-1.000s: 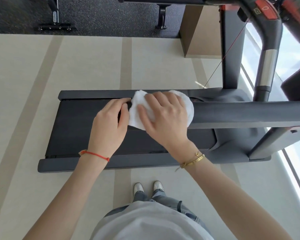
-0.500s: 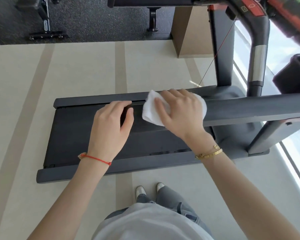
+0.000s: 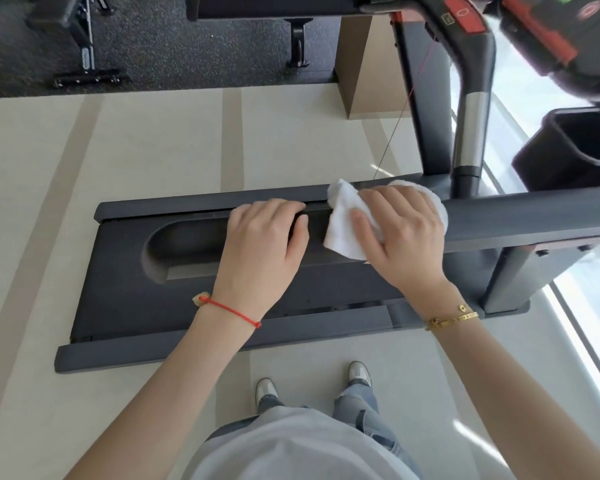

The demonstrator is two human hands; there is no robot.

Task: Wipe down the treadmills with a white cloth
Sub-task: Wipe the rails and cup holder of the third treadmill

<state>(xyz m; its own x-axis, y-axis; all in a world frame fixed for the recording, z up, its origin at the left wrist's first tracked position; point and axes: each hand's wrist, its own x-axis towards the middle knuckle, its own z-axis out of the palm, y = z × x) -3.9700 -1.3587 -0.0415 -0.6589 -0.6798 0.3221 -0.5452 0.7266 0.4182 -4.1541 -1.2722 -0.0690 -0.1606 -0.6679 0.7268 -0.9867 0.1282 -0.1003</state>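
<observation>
1. Both hands are on the long gray handrail (image 3: 520, 220) of the treadmill (image 3: 125, 271).
2. The right hand (image 3: 402, 237) lies on top of a white cloth (image 3: 343, 223) and pushes it down on the rail. Its fingers are spread and only a little bent over the cloth.
3. The cloth is wrapped over the rail, and bits of it stick out from under the hand on the left and at the far side.
4. The left hand (image 3: 262, 244) is just beside the cloth, but I cannot tell if they touch. Its fingers bend over the far edge of the rail and its thumb sits on the near side, so it holds the rail.
5. A red string bracelet (image 3: 232, 310) is on the left wrist, and gold bracelets (image 3: 452, 320) are on the right wrist.
6. The black running belt lies on the pale floor (image 3: 153, 150) below the hands (the rail hides part of it).
7. Two gray shoes (image 3: 267, 389) stand on the floor near the side of the treadmill.
8. A red button (image 3: 463, 15) shows on the curved bar at the top right.
</observation>
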